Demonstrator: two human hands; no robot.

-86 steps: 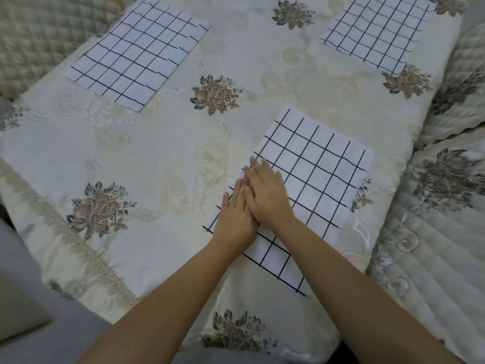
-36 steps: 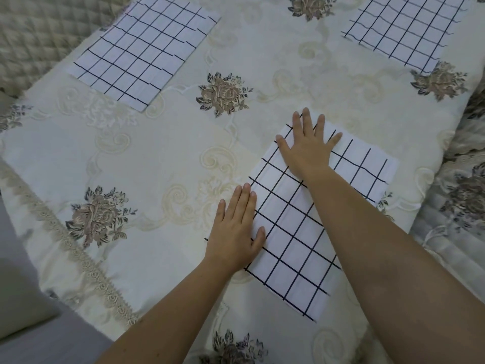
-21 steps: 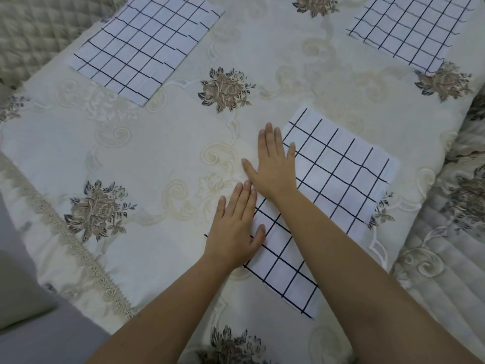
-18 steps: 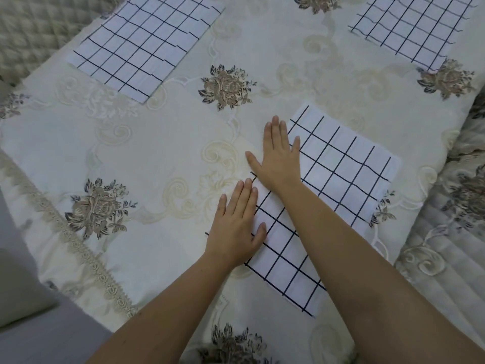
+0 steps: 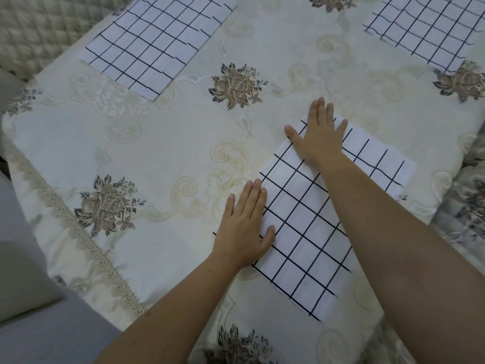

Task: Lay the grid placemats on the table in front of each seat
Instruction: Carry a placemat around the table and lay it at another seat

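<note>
Beyond, left placemat and right placemat on floral tablecloth.

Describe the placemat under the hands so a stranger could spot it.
On the cream tablecloth embroidered with brown flowers lie three white rectangular placemats with black grid lines. The nearest placemat sits at the near edge, right of centre. Unlike the far-left placemat and far-right placemat, it has the left hand and right hand lying flat on it.

Our left hand and right hand are bare. Our left forearm and right forearm are bare too, right to the picture's lower edge.
</note>
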